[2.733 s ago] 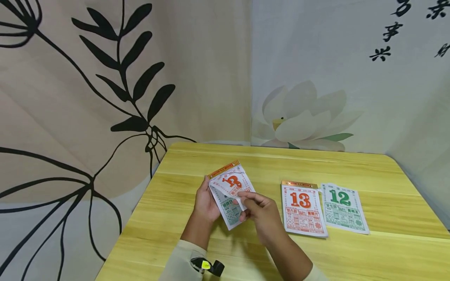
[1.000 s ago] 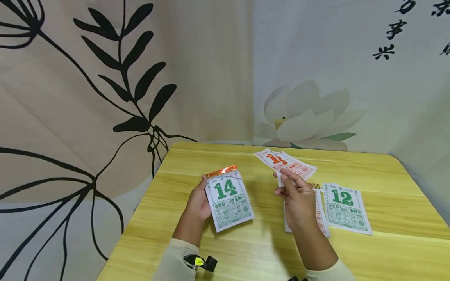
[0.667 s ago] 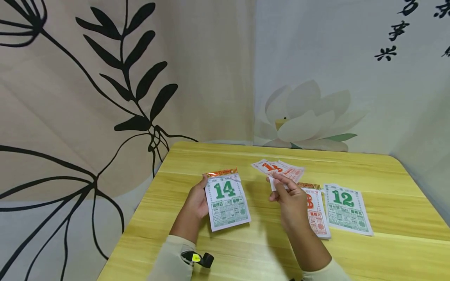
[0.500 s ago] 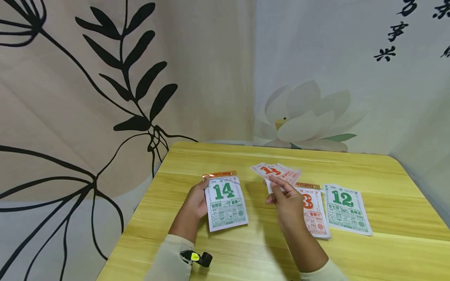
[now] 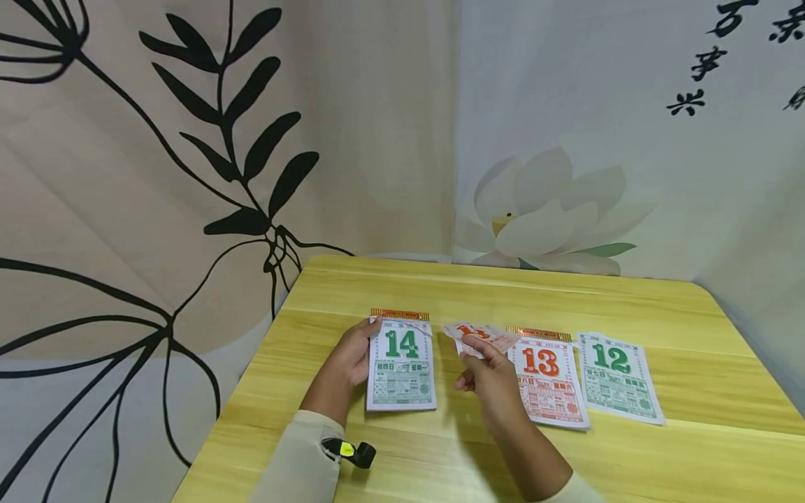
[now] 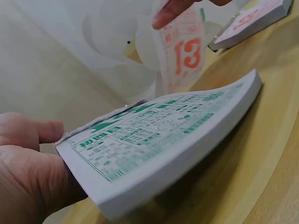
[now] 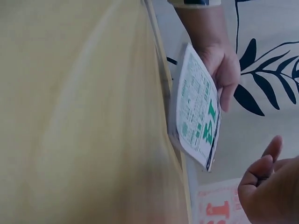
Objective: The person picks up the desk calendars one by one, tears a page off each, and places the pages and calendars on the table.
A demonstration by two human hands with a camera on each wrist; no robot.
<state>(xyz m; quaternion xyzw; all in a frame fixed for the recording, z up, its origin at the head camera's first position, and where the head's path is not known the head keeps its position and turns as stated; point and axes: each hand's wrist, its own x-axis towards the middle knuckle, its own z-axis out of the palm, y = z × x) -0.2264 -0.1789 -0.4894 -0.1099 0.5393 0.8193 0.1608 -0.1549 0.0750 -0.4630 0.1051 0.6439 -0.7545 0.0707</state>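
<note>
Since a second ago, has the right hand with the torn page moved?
Yes. The right hand with the torn page has come down and leftward, uncovering the 13 pad it overlapped.

L hand (image 5: 348, 358) grips pad (image 5: 401, 365); R hand (image 5: 492, 377) pinches sheet (image 5: 481, 337).

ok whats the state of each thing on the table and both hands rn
calendar pad: shows 14, tilted, near edge on table
left hand: grips the pad's left edge
torn page: red 13, held off the table
right hand: pinches the torn page
second pad: flat, shows 13
loose page: flat, shows 12
</note>
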